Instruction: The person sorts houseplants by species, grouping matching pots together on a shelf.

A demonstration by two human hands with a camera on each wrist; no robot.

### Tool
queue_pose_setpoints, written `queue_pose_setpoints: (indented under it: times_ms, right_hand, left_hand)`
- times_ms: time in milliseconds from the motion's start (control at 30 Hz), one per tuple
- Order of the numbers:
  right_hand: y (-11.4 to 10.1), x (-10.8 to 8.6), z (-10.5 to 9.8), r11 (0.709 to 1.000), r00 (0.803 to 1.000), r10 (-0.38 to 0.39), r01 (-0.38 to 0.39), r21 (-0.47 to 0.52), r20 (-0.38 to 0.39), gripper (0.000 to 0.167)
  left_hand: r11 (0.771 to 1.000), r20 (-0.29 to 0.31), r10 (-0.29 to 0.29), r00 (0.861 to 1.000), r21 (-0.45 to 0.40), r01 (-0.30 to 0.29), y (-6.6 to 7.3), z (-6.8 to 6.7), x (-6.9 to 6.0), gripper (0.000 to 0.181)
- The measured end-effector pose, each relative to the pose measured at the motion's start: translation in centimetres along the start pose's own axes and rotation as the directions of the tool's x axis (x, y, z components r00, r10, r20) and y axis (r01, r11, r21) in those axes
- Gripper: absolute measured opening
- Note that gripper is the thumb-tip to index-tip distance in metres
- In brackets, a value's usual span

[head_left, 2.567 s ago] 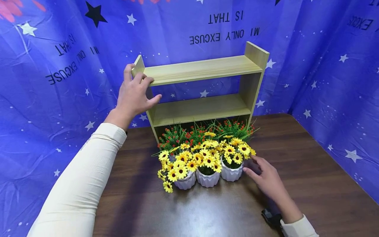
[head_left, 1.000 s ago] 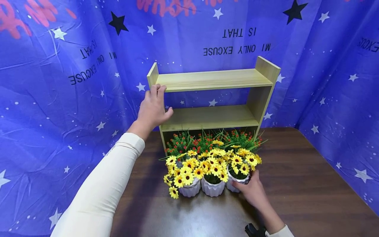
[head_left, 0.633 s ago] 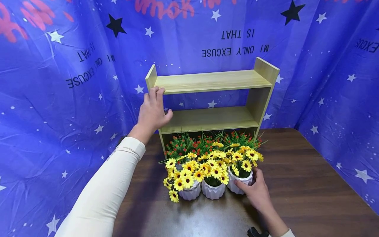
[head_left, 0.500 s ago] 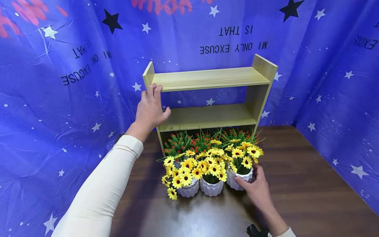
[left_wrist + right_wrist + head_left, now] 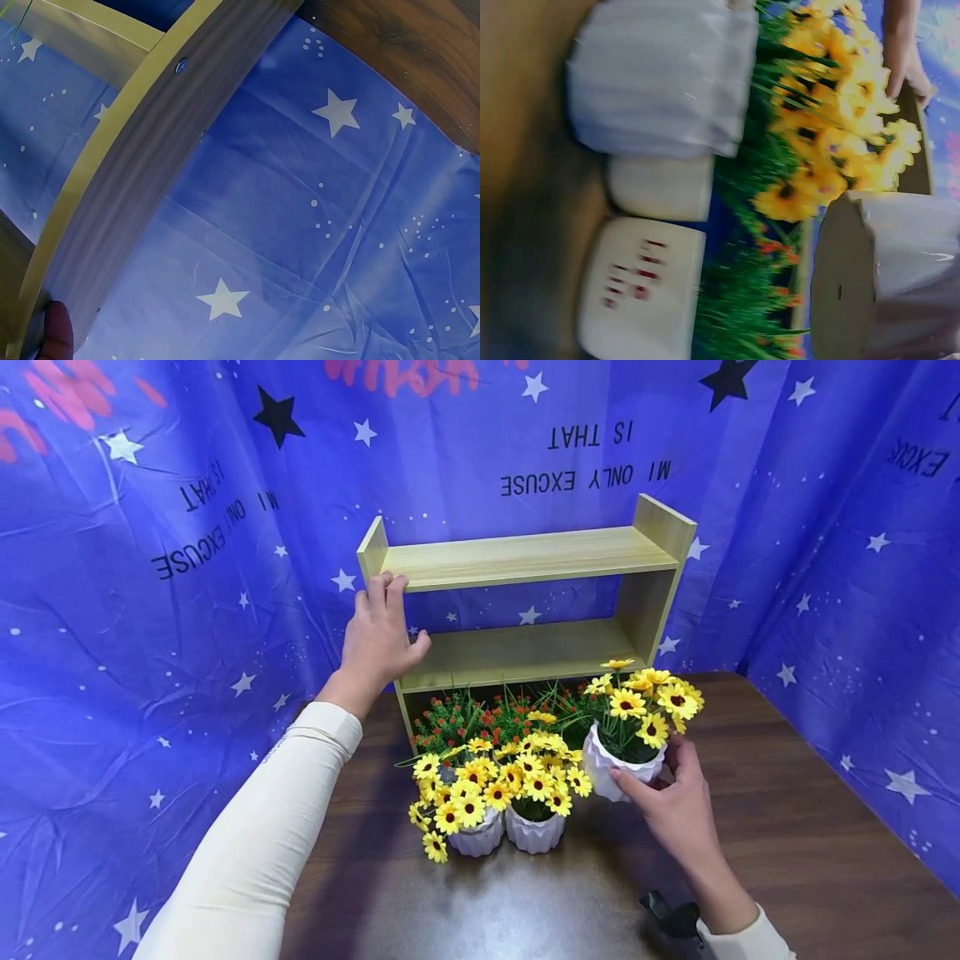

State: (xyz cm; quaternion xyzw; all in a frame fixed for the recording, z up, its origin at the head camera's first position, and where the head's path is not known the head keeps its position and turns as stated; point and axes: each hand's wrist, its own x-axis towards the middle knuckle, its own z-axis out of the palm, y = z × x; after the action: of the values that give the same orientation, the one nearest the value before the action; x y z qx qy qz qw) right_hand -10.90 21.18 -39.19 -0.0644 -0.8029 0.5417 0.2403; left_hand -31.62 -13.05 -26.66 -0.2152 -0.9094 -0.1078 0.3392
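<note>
My left hand (image 5: 378,633) grips the left upper corner of a light wooden shelf (image 5: 517,560), its fingers over the top board and side panel and its thumb sticking out. In the left wrist view a fingertip (image 5: 57,330) lies against the panel's outer face. Off the table, my right hand (image 5: 684,806) holds a white ribbed flower pot (image 5: 618,768) with yellow daisies, thumb in front and fingers at the right side. The right wrist view shows this raised pot's underside (image 5: 844,281). Two similar daisy pots, the left one (image 5: 477,837) and the middle one (image 5: 535,833), stand on the table.
Red-flowered green plants (image 5: 450,722) stand behind the daisies at the shelf's bottom; a white pot with red marks (image 5: 641,289) shows below them. A blue star-printed curtain (image 5: 450,460) hangs behind and beside the brown wooden table (image 5: 480,910).
My right hand has taken hold of the right daisy pot and lifted it up and to the right. My left hand moved slightly on the shelf corner early on, then stayed.
</note>
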Motion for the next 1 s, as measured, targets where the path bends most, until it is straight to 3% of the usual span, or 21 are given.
queue_pose_setpoints:
  times_ms: [267,633,767,1000]
  right_hand:
    - [-3.6,3.3,-1.3,0.991,0.99,-0.122,0.126,0.051,-0.076,0.076]
    - [-9.1,9.4,-2.6,0.953,0.947,-0.29,0.299,0.048,-0.137,0.075]
    - [-10.5,11.3,-2.8,0.943,0.935,-0.324,0.332,0.034,-0.142,0.075]
    - [-11.8,13.5,-2.5,0.945,0.938,-0.31,0.321,0.054,-0.154,0.075]
  left_hand:
    - [1.0,-0.008,0.002,1.0,-0.007,-0.002,0.0,0.3,0.1,0.08]
    - [1.0,-0.022,-0.001,1.0,-0.002,0.001,-0.1,0.1,0.0,0.08]
    - [1.0,-0.02,-0.004,1.0,-0.002,0.004,-0.1,0.1,0.1,0.081]
    - [1.0,-0.02,-0.012,1.0,-0.007,0.012,-0.1,0.2,-0.1,0.08]
